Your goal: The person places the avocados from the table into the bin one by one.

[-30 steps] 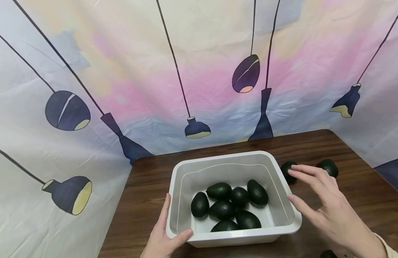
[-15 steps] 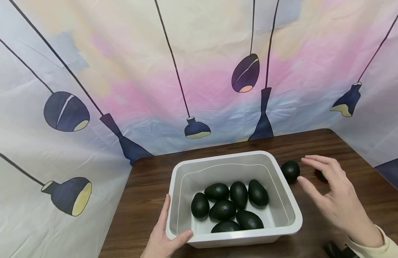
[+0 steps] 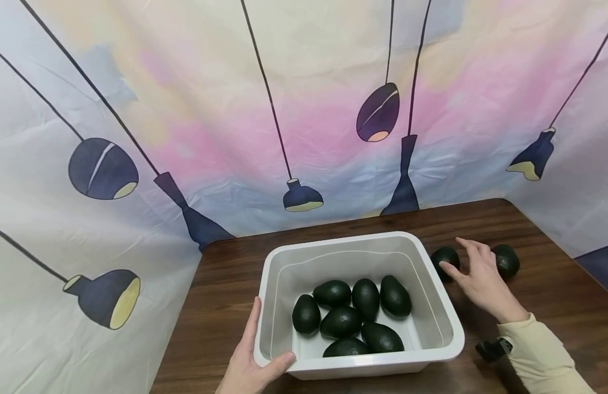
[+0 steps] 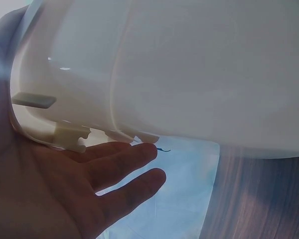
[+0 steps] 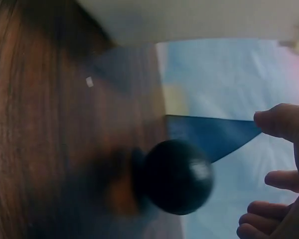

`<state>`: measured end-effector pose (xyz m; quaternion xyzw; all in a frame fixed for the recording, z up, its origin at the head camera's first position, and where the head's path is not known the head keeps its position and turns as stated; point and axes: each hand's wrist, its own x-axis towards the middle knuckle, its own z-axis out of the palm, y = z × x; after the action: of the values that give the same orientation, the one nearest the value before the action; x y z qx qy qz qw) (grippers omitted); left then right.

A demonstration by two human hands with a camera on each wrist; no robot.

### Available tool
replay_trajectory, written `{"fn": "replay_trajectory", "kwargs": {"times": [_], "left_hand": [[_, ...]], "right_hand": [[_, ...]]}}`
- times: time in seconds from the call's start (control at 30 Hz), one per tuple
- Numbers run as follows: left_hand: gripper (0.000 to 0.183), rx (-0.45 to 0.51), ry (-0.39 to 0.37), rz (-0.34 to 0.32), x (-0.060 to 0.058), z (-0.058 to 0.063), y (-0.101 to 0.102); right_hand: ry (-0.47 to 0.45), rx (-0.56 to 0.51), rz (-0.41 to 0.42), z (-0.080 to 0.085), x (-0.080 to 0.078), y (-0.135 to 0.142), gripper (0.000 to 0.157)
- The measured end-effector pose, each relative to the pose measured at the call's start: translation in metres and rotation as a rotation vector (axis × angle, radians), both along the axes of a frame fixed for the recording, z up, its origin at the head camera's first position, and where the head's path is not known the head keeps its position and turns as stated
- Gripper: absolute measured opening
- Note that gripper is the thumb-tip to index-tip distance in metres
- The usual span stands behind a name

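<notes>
Seven or so, that is several, dark green avocados (image 3: 340, 322) lie inside a white plastic bin (image 3: 343, 261). My left hand (image 3: 247, 361) grips the bin's near left corner, thumb over the rim and fingers along the outer wall; in the left wrist view those fingers (image 4: 122, 164) stretch out beside the wall. Right of the bin, an avocado (image 3: 445, 260) rests on the table. My right hand (image 3: 481, 282) hovers over it with thumb and fingers spread. The right wrist view shows a gap between that avocado (image 5: 177, 177) and the hand (image 5: 286, 122). Another avocado (image 3: 508, 261) sits just beyond the hand.
The brown wood-grain table (image 3: 215, 306) reaches back to a wall hanging (image 3: 210, 109) printed with lamps. A black wrist camera (image 3: 493, 348) hangs below the right sleeve (image 3: 537, 350).
My right hand has drawn away from the bin's right rim, then come down over the nearer avocado outside. One avocado in the bin has rolled to stand lengthwise. My left hand keeps its hold.
</notes>
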<state>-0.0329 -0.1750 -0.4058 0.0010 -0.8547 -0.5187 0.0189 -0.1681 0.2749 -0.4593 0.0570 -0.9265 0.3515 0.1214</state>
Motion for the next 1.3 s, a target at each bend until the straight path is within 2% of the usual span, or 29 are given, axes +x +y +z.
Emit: {"fn": "replay_trajectory", "kwargs": {"times": [0.27, 0.4, 0.5, 0.7, 0.9, 1.07, 1.3], "left_hand": [[0.107, -0.007, 0.015, -0.01, 0.002, -0.002, 0.001], [0.107, -0.001, -0.026, 0.008, 0.002, -0.002, 0.002], [0.107, 0.005, -0.048, 0.019, 0.002, -0.001, 0.002], [0.108, 0.021, -0.028, 0.01, 0.002, -0.003, 0.001], [0.107, 0.036, -0.024, 0.001, 0.001, -0.004, 0.0], [0.108, 0.042, -0.016, 0.005, 0.001, -0.004, 0.0], [0.107, 0.02, -0.025, 0.014, -0.001, -0.003, -0.001]], "right_hand": [[-0.005, 0.008, -0.04, -0.023, -0.014, -0.003, 0.077], [-0.024, 0.006, -0.047, -0.029, -0.016, -0.005, 0.078], [-0.043, 0.016, -0.043, -0.032, -0.018, -0.006, 0.077], [-0.082, 0.046, -0.042, -0.038, -0.019, -0.007, 0.071], [-0.079, 0.058, -0.057, -0.042, -0.019, -0.009, 0.067], [-0.053, 0.061, -0.063, -0.043, -0.02, -0.01, 0.07], [-0.08, 0.033, -0.066, -0.044, -0.02, -0.009, 0.073]]}}
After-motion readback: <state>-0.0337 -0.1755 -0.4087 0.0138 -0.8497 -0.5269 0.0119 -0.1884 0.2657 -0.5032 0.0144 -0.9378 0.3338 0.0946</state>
